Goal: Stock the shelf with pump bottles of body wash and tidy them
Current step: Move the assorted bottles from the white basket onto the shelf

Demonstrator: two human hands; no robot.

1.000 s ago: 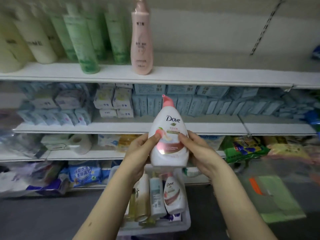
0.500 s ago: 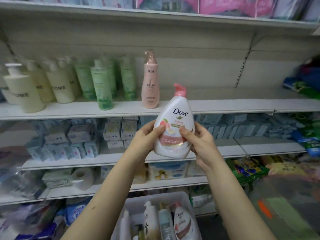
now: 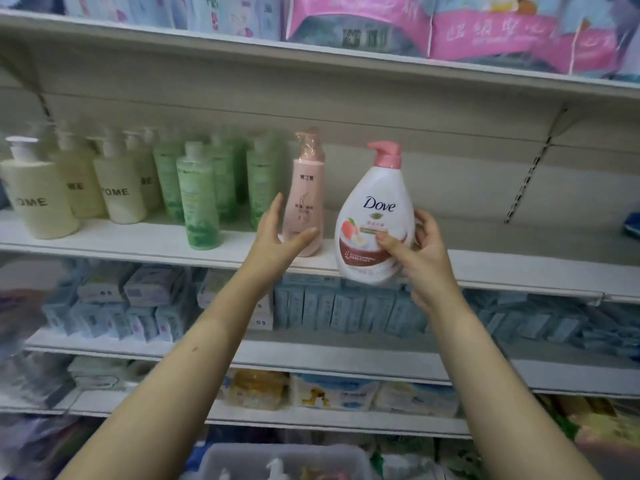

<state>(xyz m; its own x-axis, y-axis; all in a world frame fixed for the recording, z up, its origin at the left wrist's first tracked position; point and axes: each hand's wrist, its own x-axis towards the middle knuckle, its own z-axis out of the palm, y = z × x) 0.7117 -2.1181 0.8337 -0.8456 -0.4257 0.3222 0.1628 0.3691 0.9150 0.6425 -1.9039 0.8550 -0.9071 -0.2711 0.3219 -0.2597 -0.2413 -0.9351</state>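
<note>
My right hand (image 3: 420,252) grips a white Dove pump bottle (image 3: 375,216) with a pink pump, held upright just in front of the white shelf (image 3: 502,268), its base a little below the shelf's front edge. My left hand (image 3: 278,235) is off the bottle, fingers spread, reaching around a slim pink pump bottle (image 3: 306,199) that stands on the shelf just left of the Dove bottle. Whether it touches the pink bottle I cannot tell.
Green bottles (image 3: 199,199) and cream pump bottles (image 3: 38,199) fill the shelf's left part. Right of the Dove bottle the shelf is bare. Packs sit on the shelf above (image 3: 381,26) and boxes below (image 3: 346,310). A grey bin (image 3: 287,460) with bottles stands at the bottom.
The Dove bottle has risen to shelf height and shifted right. My left hand let go of it and moved to the slim pink bottle; the right hand now holds it alone.
</note>
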